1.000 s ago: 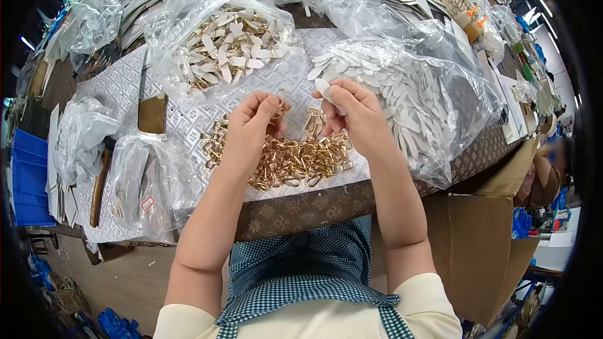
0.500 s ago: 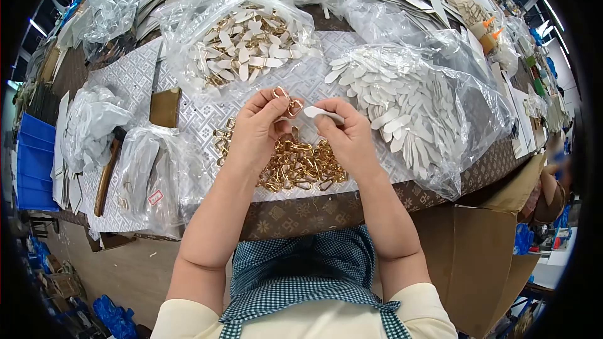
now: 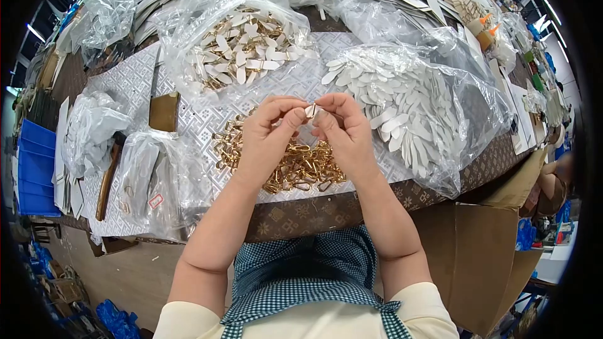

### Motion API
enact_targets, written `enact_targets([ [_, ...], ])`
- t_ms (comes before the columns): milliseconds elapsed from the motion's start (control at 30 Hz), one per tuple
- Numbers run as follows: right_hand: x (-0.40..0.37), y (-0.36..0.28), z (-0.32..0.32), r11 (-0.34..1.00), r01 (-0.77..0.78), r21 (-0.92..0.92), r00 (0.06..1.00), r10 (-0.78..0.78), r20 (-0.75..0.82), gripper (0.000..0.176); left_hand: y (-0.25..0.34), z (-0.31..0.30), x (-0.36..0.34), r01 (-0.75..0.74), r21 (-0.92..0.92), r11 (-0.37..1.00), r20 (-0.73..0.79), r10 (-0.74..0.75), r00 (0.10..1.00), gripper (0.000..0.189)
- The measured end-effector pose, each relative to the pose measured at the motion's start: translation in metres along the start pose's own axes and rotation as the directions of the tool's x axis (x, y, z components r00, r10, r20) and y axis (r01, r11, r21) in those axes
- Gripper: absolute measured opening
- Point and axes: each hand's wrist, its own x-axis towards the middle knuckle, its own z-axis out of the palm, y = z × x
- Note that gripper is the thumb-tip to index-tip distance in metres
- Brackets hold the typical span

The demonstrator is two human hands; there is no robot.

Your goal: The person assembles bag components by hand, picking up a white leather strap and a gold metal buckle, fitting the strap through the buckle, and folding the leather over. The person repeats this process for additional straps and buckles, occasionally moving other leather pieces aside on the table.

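Our left hand and right hand both pinch a small white flat tab held between them, above the heap of gold metal clasps.

Only one view, from up on the person's head. Looks forward and steeply down, past the blue-and-white checked apron at the bottom edge and along both bare arms. Sits close above the left hand and right hand in the middle, near enough to show the small white piece pinched between both. Reaches over the table with the patterned grey-white cloth to its far side. Bends round and goes dark at the edges.
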Motion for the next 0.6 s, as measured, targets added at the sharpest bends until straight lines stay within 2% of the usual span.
enact_targets([
  [67, 0.000, 0.000, -0.001, 1.000, 0.014, -0.012, 1.000, -0.014, 0.013, 0.018, -0.008, 0.001, 0.001, -0.197, 0.109, 0.974, -0.002, 0.198, 0.980, 0.014],
  [233, -0.001, -0.001, -0.003, 0.996, 0.013, -0.085, 0.999, -0.010, 0.039, 0.021, -0.001, -0.001, -0.002, -0.039, 0.049, 0.998, 0.028, 0.037, 0.999, 0.010],
  [300, -0.002, 0.001, -0.006, 0.983, 0.050, -0.175, 0.997, -0.040, 0.060, 0.020, 0.000, -0.002, -0.002, 0.015, 0.008, 1.000, 0.040, -0.015, 0.999, 0.009],
  [433, 0.000, 0.005, -0.008, 0.963, 0.148, -0.224, 0.987, -0.129, 0.099, 0.021, -0.004, -0.008, 0.005, 0.016, 0.027, 0.999, 0.064, -0.018, 0.998, 0.010],
  [500, -0.001, -0.006, -0.006, 0.921, 0.190, -0.340, 0.978, -0.145, 0.153, 0.025, -0.003, -0.011, 0.006, 0.030, 0.076, 0.997, 0.068, -0.036, 0.997, 0.010],
  [600, -0.002, -0.008, -0.005, 0.872, 0.200, -0.446, 0.976, -0.139, 0.166, 0.030, 0.005, -0.014, 0.005, 0.164, 0.007, 0.986, 0.142, -0.163, 0.976, 0.010],
])
